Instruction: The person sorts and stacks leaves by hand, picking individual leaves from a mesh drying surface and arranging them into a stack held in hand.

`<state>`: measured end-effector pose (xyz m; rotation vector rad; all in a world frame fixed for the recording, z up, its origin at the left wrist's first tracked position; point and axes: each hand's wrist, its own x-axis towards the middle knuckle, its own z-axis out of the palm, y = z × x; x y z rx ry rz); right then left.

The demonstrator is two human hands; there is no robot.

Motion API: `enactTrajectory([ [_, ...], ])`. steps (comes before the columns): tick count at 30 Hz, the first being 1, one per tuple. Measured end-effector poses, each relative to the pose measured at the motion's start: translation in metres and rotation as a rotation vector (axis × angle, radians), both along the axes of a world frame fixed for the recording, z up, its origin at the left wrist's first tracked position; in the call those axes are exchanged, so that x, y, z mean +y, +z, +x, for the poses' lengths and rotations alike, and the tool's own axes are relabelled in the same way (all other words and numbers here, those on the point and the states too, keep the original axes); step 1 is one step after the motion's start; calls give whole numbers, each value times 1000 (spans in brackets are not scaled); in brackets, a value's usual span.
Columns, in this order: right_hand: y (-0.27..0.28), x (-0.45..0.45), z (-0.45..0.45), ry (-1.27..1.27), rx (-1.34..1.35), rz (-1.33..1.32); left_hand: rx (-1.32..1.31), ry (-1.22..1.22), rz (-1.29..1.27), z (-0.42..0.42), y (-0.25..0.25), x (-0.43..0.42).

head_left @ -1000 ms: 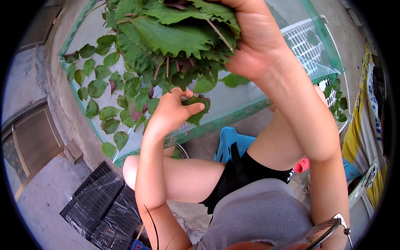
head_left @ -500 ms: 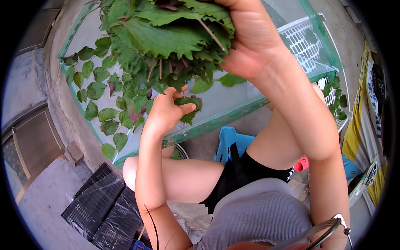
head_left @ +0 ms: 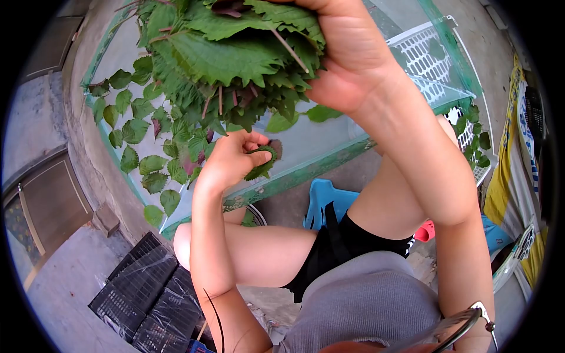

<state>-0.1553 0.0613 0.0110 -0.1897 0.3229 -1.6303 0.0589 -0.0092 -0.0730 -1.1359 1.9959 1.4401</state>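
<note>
A thick bundle of green, saw-edged perilla leaves (head_left: 223, 56) with reddish stems fills the top of the head view. My right hand (head_left: 344, 62) is closed around its right side, with the fingers partly hidden behind the leaves. Just below the bundle, my left hand (head_left: 232, 156) pinches a perilla leaf (head_left: 262, 167) between thumb and fingers; its underside shows purple. Whether it is one leaf or a few, I cannot tell. Loose perilla leaves (head_left: 136, 130) lie spread on the pale mesh surface (head_left: 306, 147) to the left of that hand.
Green netting edges the mesh surface (head_left: 353, 150). A white slotted basket (head_left: 421, 56) stands at right, with more leaves beside it. Below are a blue plastic stool (head_left: 329, 200) and my bent legs. Black crates (head_left: 141, 288) lie at lower left, and yellow-white sacking (head_left: 509, 176) hangs at right.
My left fingers have closed in more on the leaf, and it has turned, showing more purple. The bundle in my right hand has shifted slightly to the left.
</note>
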Motion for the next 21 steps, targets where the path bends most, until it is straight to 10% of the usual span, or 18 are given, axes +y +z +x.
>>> enactTrajectory([
  [21,-3,0,1,53,-153,51,127,-44,-36,-4,3,6],
])
